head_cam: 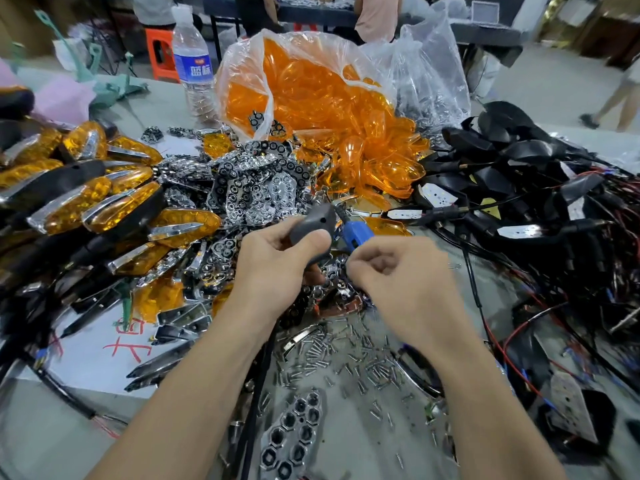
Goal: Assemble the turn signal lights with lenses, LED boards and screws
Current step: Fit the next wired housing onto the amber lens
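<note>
My left hand [273, 261] grips a dark grey turn signal housing [313, 221], held back side up above the middle of the table. My right hand [394, 268] is curled beside it, with the blue handle of a screwdriver [356, 235] showing between the two hands. Whether the right hand's fingers pinch the tool or a screw is hidden. Loose screws [346, 358] are scattered on the table below my wrists. A chrome reflector plate [294, 434] lies near the front edge.
Finished amber lights [114, 202] are piled on the left. Chrome reflectors [263, 181] heap in the middle. A plastic bag of orange lenses [311, 84] stands behind them. Black housings with LED boards and wires [519, 188] fill the right. A water bottle [192, 64] stands at the back.
</note>
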Demonstrator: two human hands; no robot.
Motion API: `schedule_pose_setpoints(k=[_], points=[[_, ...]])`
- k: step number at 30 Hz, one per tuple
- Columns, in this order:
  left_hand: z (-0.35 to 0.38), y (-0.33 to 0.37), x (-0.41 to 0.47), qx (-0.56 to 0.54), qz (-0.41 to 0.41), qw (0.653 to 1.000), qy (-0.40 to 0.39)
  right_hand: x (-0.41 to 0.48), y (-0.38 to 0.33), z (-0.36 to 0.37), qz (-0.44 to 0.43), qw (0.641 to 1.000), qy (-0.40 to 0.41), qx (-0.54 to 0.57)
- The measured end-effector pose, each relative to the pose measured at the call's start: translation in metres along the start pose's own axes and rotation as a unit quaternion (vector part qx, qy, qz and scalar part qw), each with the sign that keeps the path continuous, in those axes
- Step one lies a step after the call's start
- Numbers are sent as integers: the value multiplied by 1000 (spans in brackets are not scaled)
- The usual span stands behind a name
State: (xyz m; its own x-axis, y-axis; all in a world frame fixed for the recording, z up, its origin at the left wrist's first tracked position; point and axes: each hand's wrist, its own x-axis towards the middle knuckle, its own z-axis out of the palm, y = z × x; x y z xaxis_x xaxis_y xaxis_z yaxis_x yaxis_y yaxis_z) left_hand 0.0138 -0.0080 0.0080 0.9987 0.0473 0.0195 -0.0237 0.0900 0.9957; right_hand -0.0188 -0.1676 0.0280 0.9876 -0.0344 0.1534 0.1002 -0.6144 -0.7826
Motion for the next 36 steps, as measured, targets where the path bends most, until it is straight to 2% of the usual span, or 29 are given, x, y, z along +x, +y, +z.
schedule_pose_setpoints(k=[2, 4, 10, 17, 24, 29, 30, 31, 33, 34, 36], points=[[2, 0, -2, 27, 17, 999, -15, 3, 3, -4, 19, 988, 57, 144], [7, -1, -4, 50, 26, 998, -25, 6, 4, -4, 26, 968, 91, 231], [13, -4, -7, 87, 36, 995, -44, 11, 6, 1, 37, 940, 103, 323], [14, -5, -9, 73, 22, 996, -55, 12, 8, 5, 59, 929, 89, 354], [9, -6, -10, 72, 34, 994, -73, 12, 10, 6, 78, 946, 98, 300], [10, -4, -9, 34, -9, 996, -80, 13, 10, -1, 85, 944, 91, 306], [10, -2, -9, 13, -31, 997, -76, 13, 11, -4, 88, 948, 114, 283], [11, -1, -8, -15, -58, 996, -71, 13, 13, -9, 90, 962, 146, 214], [8, 2, -6, -67, -104, 991, -58, 12, 19, -20, 93, 979, 178, -35], [6, 3, -4, -82, -118, 988, -53, 9, 21, -25, 107, 971, 153, -151], [1, 5, -1, -99, -133, 985, -48, 2, 21, -27, 159, 942, 35, -295]])
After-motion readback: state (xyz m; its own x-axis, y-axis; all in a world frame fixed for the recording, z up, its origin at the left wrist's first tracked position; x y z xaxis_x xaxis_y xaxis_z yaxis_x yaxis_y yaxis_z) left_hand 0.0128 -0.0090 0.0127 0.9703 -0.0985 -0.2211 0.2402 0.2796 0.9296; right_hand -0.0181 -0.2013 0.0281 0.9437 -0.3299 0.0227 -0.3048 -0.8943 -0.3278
